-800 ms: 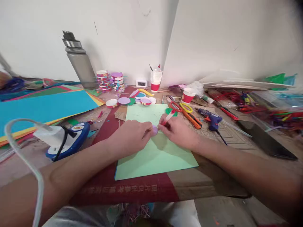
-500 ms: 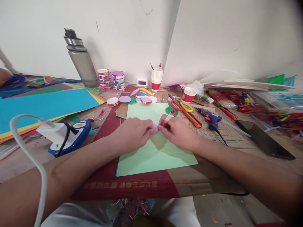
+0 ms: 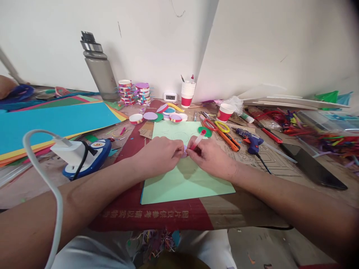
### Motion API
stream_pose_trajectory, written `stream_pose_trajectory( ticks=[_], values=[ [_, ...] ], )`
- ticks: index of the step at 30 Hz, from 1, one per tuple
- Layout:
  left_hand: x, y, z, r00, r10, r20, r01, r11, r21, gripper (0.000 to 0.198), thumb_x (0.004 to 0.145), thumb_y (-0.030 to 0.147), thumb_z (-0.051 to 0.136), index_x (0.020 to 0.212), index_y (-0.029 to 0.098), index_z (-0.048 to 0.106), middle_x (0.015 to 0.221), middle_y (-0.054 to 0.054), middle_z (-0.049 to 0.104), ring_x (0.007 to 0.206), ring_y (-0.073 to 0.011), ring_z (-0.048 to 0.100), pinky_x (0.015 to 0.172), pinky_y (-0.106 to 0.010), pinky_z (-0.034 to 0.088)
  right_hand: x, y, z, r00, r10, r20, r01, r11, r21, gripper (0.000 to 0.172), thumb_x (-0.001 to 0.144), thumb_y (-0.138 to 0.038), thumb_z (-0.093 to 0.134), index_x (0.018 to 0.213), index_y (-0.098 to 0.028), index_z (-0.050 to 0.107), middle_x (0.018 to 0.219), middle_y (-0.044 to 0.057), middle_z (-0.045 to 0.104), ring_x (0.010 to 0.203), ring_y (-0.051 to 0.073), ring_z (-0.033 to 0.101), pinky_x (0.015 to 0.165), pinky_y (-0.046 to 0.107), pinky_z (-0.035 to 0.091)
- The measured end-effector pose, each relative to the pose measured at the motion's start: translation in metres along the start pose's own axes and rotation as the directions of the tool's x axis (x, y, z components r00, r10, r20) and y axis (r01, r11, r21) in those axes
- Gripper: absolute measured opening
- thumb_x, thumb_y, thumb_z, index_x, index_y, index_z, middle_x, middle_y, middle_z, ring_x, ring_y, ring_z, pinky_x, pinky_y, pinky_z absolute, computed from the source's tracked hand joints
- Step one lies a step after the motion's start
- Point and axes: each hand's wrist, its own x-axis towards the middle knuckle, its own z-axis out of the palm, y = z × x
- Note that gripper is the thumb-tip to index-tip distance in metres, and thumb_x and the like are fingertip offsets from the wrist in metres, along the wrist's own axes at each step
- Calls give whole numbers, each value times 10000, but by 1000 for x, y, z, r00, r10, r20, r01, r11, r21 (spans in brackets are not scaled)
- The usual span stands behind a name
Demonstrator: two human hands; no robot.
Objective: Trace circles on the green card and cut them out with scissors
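Note:
A light green sheet of paper (image 3: 185,179) lies on a red and brown cardboard mat (image 3: 157,218) in front of me. Over its upper part my left hand (image 3: 161,155) is closed, pinching a small lilac paper disc (image 3: 184,151). My right hand (image 3: 210,157) is closed round a red and white pen (image 3: 198,141), its tip at the disc. The two hands touch at the fingertips.
Scissors (image 3: 214,126), an orange cutter (image 3: 228,141) and a blue glue gun (image 3: 251,139) lie right of the sheet. Paper cups (image 3: 187,94), cup rings (image 3: 136,118) and a grey bottle (image 3: 99,71) stand behind. Blue card sheets (image 3: 50,121) and a white charger (image 3: 70,151) are on the left.
The hands stay together on the disc and pen. The view has shifted slightly, so hands and sheet sit a little higher and further right in the picture.

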Motion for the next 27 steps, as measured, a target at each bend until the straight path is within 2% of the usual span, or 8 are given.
stream_pose_trajectory(
  ticks=[6,14,19,21,24,27],
  values=[
    [1,-1,-1,1000,8,10,-8,1000,-12,255,928,293,411,896,210,650,759,-47,701,721,-241,649,618,-310,390,2,-3,2,1000,-2,14,2,1000,17,160,890,-153,537,739,-192,500,600,-43,492,543,102,444,559,235,328],
    [1,-2,-2,995,-94,44,97,993,-60,276,853,197,439,1107,191,547,863,-78,716,855,-301,669,681,-357,461,5,-9,7,1000,-19,2,19,1000,14,182,901,-169,514,720,-187,523,647,-17,547,584,113,473,605,252,347],
    [3,-4,-3,994,-88,64,95,989,-117,328,826,129,400,1128,189,512,979,-62,749,953,-282,670,728,-354,468,6,-7,-1,994,105,18,-107,988,110,183,901,-253,526,736,-182,558,663,-5,574,567,114,475,572,259,353],
    [3,-4,-3,996,-69,54,74,991,-111,355,828,127,394,1156,188,517,996,-52,756,975,-272,669,733,-348,465,7,-3,-5,985,168,-28,-160,968,193,160,891,-276,537,759,-186,552,641,-15,560,558,117,469,555,258,358],
    [-1,3,-1,1000,-22,14,22,1000,-7,347,856,142,401,1146,205,582,928,-46,757,861,-252,684,696,-335,447,6,5,-5,962,245,-118,-190,916,352,141,894,-301,530,801,-195,536,648,-20,559,582,126,509,561,258,397],
    [-8,18,6,989,140,35,-145,973,181,270,869,126,431,993,166,668,924,-94,743,776,-235,676,715,-360,433,5,12,-1,948,282,-149,-203,892,403,147,903,-318,532,822,-196,546,673,-10,582,624,136,555,592,262,432]
  ],
)
